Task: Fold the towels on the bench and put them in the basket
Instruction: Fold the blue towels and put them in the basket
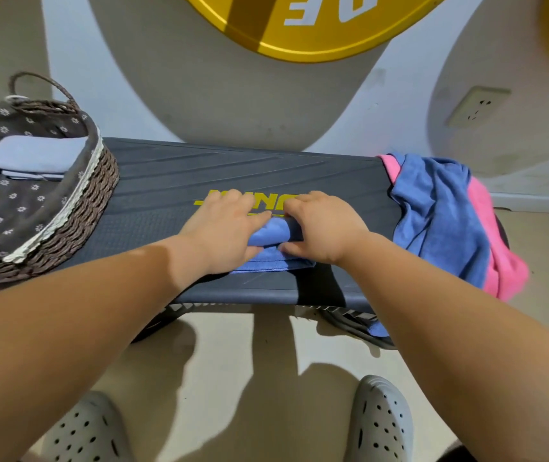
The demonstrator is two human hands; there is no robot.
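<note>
Left hand (223, 228), right hand (319, 225) on blue towel (274, 230) — fingers (299, 203) curled round fold; we keep edges flush, press crease flat on surface (166, 181); then basket (98, 195).

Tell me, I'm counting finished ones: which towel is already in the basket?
The pale blue folded towel inside the wicker basket. The darker blue towel lies half-folded on the bench; the blue-and-pink heap sits at its right end.
</note>
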